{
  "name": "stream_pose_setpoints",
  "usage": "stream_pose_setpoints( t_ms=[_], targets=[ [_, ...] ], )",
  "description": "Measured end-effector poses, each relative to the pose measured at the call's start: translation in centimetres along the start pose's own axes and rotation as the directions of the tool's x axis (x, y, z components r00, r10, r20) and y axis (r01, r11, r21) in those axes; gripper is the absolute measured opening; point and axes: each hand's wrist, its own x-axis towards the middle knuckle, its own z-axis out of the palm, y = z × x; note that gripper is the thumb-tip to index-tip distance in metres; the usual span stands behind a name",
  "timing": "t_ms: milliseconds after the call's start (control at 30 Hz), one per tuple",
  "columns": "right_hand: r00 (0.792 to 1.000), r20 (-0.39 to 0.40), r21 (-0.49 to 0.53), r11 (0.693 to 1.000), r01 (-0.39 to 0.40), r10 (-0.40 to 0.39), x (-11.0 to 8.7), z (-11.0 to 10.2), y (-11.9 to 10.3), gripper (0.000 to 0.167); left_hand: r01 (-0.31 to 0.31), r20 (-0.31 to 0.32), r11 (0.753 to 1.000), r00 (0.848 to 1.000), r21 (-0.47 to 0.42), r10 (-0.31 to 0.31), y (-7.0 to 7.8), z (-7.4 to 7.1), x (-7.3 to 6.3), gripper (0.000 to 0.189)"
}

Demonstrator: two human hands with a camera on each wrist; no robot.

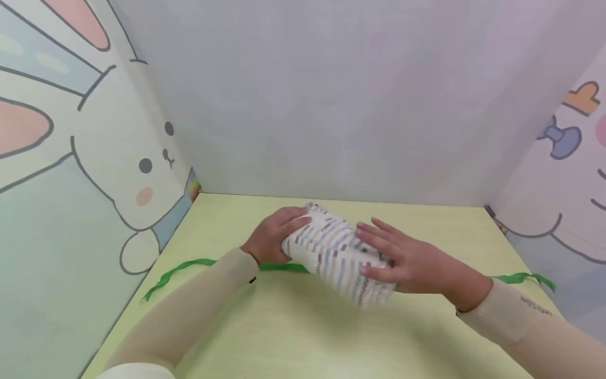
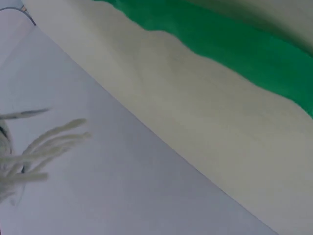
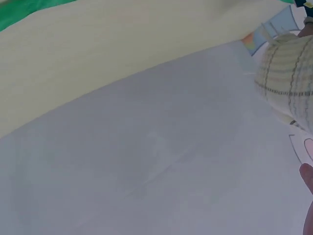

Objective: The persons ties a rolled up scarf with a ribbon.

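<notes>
A white cloth (image 1: pixel 331 247) with blue, pink and brown stripes is bunched into a bundle above the table, tilted down toward the right. My left hand (image 1: pixel 274 231) grips its upper left end, thumb on the near face. At the lower right end, my right hand (image 1: pixel 412 260) lies against the cloth with its fingers spread and fairly straight. Pale fringe strands (image 2: pixel 54 144) show at the edge of the left wrist view. The right wrist view catches a checked part of the cloth (image 3: pixel 288 73) and a fingertip (image 3: pixel 307 175).
A long green ribbon (image 1: pixel 201 261) lies across the pale yellow table (image 1: pixel 293 337), running behind the cloth and both arms. Side panels with cartoon animals (image 1: pixel 118 173) flank the table, and a plain grey-white sheet (image 1: pixel 331 105) rises at its far edge.
</notes>
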Motion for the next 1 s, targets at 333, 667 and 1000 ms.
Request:
stream_pose_setpoints(
  t_ms=[333,667,1000],
  targets=[
    [0.995,0.052,-0.014,0.996,0.085,-0.084,0.4,1.1,-1.6,0.045,-0.049,0.116,0.996,0.992,0.077,0.040,-0.2,0.6,1.0,0.083],
    [0.979,0.170,-0.094,0.987,0.130,-0.113,0.3,2.3,-3.2,0.025,-0.095,0.192,0.989,0.979,0.109,0.073,-0.6,0.9,1.7,0.084],
    [0.991,0.129,-0.129,0.991,0.037,-0.020,0.5,3.1,-3.8,0.025,-0.027,0.181,0.985,0.983,0.169,-0.004,-0.9,0.7,2.2,0.082]
  ],
)
